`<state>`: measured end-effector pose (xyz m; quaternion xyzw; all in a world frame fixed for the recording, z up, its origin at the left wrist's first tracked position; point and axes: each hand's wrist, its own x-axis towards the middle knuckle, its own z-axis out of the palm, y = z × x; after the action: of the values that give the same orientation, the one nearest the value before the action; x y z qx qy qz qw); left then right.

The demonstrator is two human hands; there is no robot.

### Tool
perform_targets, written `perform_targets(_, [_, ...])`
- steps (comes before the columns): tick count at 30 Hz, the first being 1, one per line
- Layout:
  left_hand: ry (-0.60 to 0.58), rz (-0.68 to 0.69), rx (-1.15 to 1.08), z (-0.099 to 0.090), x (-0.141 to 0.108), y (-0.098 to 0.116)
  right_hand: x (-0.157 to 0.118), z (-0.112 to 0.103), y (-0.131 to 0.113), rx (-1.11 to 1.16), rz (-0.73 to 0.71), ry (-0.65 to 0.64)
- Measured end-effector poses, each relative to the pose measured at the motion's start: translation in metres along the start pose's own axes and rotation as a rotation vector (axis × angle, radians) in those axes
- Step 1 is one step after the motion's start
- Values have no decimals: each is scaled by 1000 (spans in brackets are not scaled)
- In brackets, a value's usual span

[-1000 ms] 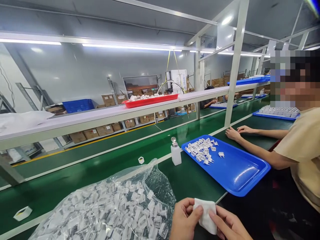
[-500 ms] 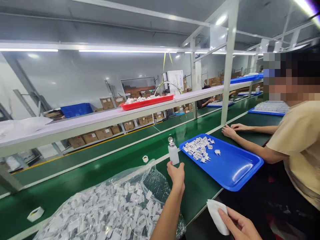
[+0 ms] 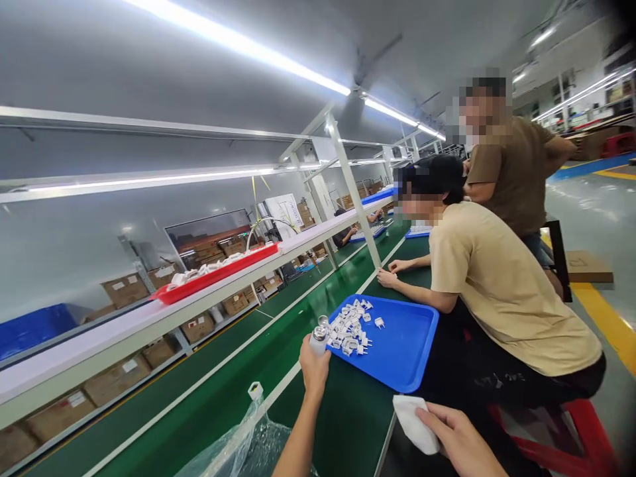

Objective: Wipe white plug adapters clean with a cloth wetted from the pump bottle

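Observation:
My left hand (image 3: 314, 368) is wrapped round a white pump bottle (image 3: 318, 339) with a metal top, its round lid tipped up. The bottle stands by the near left corner of a blue tray (image 3: 405, 348). White plug adapters (image 3: 352, 326) with metal pins lie in a heap on the tray's left side, and one sits apart. Lower right, my right hand (image 3: 450, 427) pinches a folded white cloth (image 3: 415, 424) between thumb and fingers, just off the table's front edge.
A clear plastic bag (image 3: 243, 440) lies at lower left, with a white housing (image 3: 255, 391) beyond it. Above the green belt runs a shelf with a red tray (image 3: 218, 273). A seated co-worker in a tan shirt (image 3: 501, 285) leans in at right; another person (image 3: 514, 172) stands behind.
My view has swung to the right and tilted. My left hand, earlier behind the bottle with fingers apart, has closed round it. My right hand still holds the cloth.

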<state>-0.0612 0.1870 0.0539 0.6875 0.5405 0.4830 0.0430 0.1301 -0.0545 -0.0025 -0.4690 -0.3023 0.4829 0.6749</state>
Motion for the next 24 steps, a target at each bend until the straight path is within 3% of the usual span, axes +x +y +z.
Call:
perform_targets(6, [-182, 537, 115, -18, -6, 43, 46, 56, -9, 458, 145, 96])
perform_targets(11, [-205, 850, 323, -41, -11, 67, 69, 87, -21, 672, 141, 58])
perform_targets(18, [-146, 1036, 605, -59, -11, 84, 60, 99, -33, 834, 129, 15])
perform_targets(24, [-92, 1119, 695, -63, -12, 97, 54, 97, -40, 891, 116, 20])
